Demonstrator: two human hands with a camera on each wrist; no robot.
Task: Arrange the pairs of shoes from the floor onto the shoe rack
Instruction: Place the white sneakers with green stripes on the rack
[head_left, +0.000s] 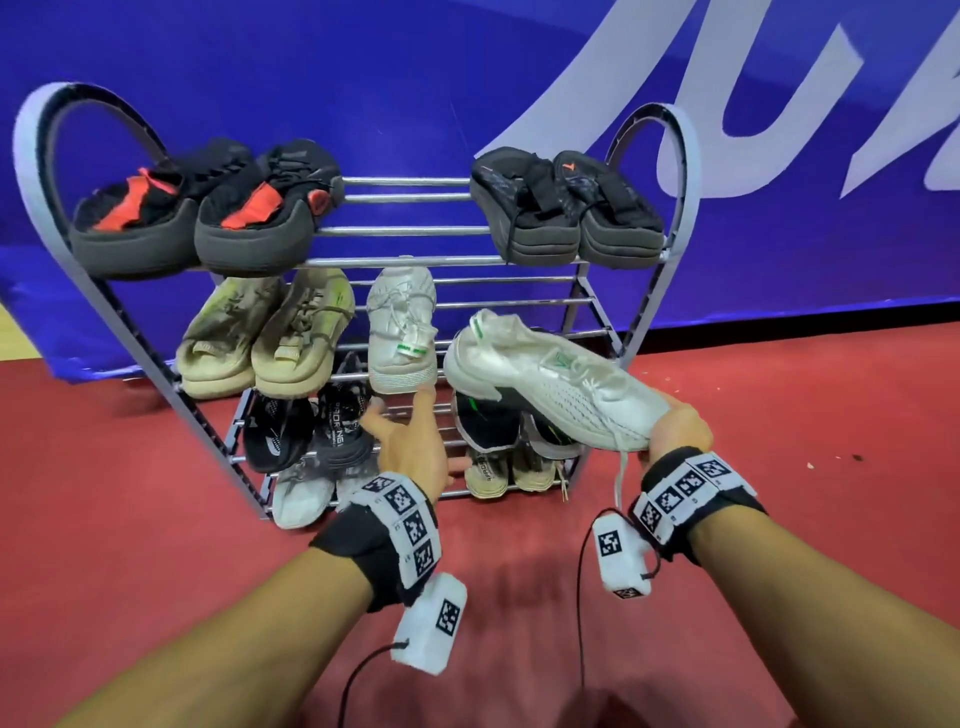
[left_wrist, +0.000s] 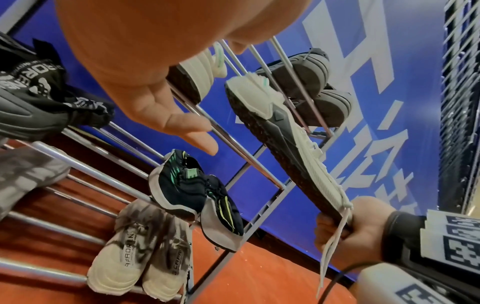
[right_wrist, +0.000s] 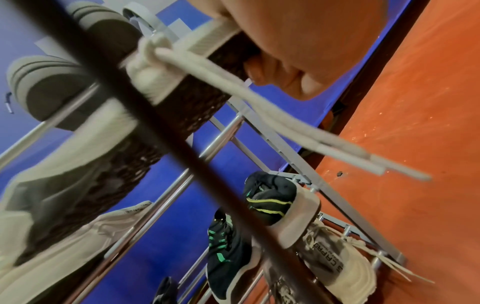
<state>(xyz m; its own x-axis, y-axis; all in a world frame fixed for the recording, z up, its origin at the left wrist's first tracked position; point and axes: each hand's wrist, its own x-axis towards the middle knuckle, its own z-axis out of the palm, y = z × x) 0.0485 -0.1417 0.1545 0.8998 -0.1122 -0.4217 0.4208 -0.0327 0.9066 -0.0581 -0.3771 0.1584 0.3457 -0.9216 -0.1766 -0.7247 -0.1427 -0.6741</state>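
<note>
A white knit sneaker (head_left: 550, 379) with green trim hangs in the air at the right of the rack's second shelf. Its heel points at the rack and its lace dangles. My right hand (head_left: 670, 426) grips it by the toe; in the left wrist view the right hand (left_wrist: 355, 222) is curled round the sole's tip. Its mate, another white sneaker (head_left: 400, 332), stands on the second shelf of the grey metal shoe rack (head_left: 415, 228), heel toward me. My left hand (head_left: 405, 421) reaches out just below that heel, fingers (left_wrist: 187, 125) straight and holding nothing.
The top shelf carries a black-and-red pair (head_left: 202, 208) and black sandals (head_left: 566, 208). A beige pair (head_left: 265, 332) fills the second shelf's left. Lower shelves hold black mesh shoes (head_left: 311, 426), a dark green-striped pair (head_left: 498, 426) and pale shoes (head_left: 301, 493). Behind hangs a blue banner (head_left: 467, 78); below is red floor (head_left: 779, 415).
</note>
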